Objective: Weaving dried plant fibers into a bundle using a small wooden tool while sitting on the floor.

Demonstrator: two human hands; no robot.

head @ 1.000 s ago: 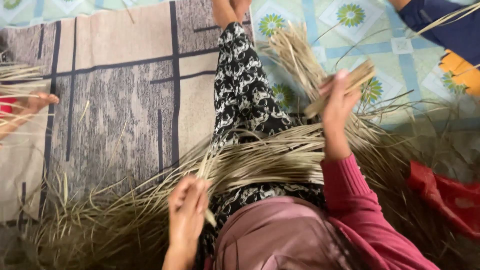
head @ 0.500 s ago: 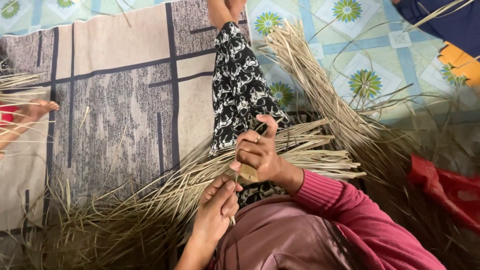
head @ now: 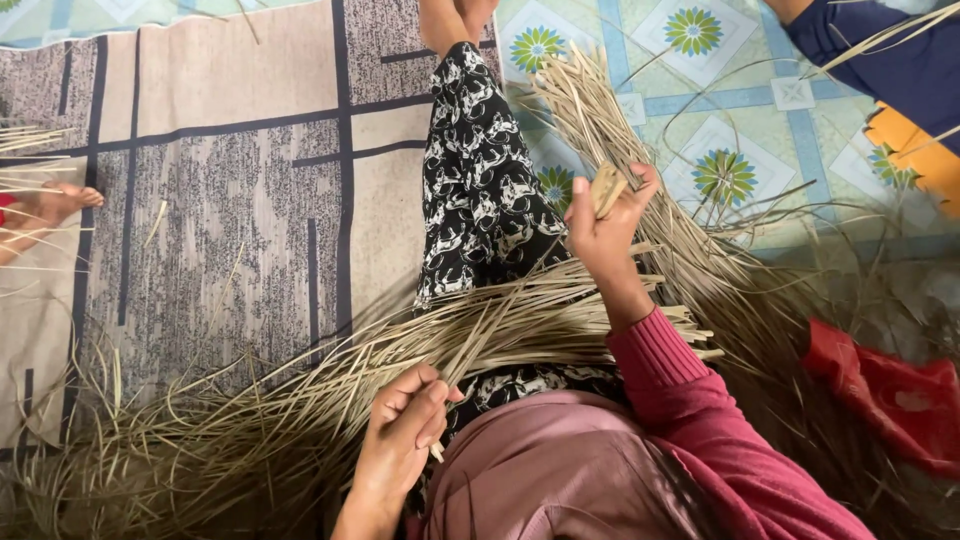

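Observation:
A sheaf of long dry palm-leaf strips (head: 520, 320) lies across my lap, over my black-and-white patterned trousers (head: 480, 190). My left hand (head: 405, 440) is low, pinching the end of one strip (head: 470, 350) that runs up and to the right. My right hand (head: 605, 235) is raised above the sheaf on the right and grips a small tan wooden tool (head: 606, 187) along with the strip's upper part. My pink sleeve (head: 700, 400) runs down to the lower right.
A grey and beige rug (head: 220, 200) lies left, a tiled mat with flower patterns (head: 720, 90) right. More strips are piled at lower left (head: 180, 450) and right (head: 620, 130). Another person's foot (head: 50, 205) shows at left, a blue sleeve (head: 880, 60) top right, red cloth (head: 890, 390) at right.
My right hand has risen from beside my left hand up and to the right, carrying the wooden tool along the strip. My left hand has stayed low on the strip's end.

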